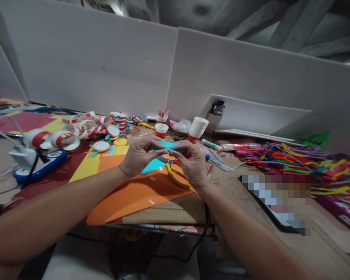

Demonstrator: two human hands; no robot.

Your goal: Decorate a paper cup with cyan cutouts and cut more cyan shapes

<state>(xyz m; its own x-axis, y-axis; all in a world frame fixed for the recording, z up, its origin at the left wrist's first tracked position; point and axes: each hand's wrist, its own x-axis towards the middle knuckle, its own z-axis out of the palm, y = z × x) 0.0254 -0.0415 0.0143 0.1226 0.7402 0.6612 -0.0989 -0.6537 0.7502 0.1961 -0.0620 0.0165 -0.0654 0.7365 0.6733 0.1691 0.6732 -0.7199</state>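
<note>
Between both hands stretches a small piece of turquoise paper (167,145), held above the table. My left hand (140,156) pinches its left end, and my right hand (191,161) grips the right end with thumb and fingers. Under them, another turquoise sheet (151,166) lies on a large orange sheet (128,198). Yellow-handled scissors (175,179) rest on the orange sheet just below my right hand; their blades are partly covered. Behind the hands stands a red and white paper cup (161,131).
Stacked paper cups (197,130) and a dark bottle (214,116) stand at the back. Cut cup rings (87,124) pile up at left, near a blue power strip (42,167). Colourful pipe cleaners (294,159) and a blurred-out phone-like device (275,202) lie at right.
</note>
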